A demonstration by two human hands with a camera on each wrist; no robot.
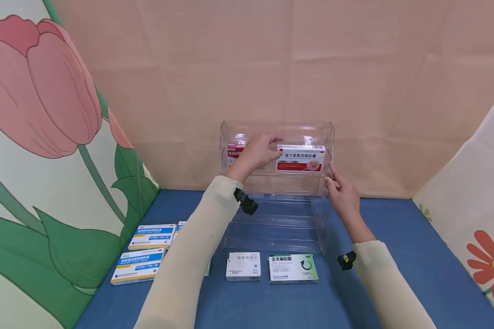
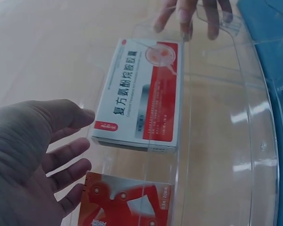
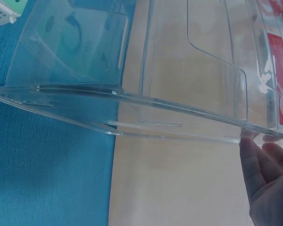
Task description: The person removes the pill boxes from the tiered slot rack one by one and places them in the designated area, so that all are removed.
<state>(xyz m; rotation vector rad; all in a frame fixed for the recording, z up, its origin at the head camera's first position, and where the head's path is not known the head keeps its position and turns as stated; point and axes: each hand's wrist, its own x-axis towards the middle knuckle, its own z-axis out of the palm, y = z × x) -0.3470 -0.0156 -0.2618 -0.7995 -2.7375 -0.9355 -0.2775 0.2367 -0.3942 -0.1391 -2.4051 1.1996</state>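
Note:
A clear plastic tiered rack [image 1: 277, 226] stands on the blue table. In its upper tier lies a white-and-red medicine box [image 1: 300, 158], tilted back with its printed face outward. My left hand [image 1: 260, 151] is at that box's left end; in the left wrist view the thumb tip [image 2: 88, 116] meets or nearly meets its edge, and the other fingers are spread loosely. A red medicine box [image 2: 122, 200] sits in the same tier, partly behind the left hand in the head view. My right hand [image 1: 343, 192] holds the rack's right side edge, thumb in front, fingers along the outer side.
Before the rack lie a small white medicine box [image 1: 243, 266] and a white-and-green one [image 1: 293, 268]. Several blue-and-white medicine boxes [image 1: 139, 266] lie at the left, partly covered by the left sleeve. A beige cloth [image 1: 374, 91] hangs behind, with flowered panels [image 1: 469, 205] at both sides.

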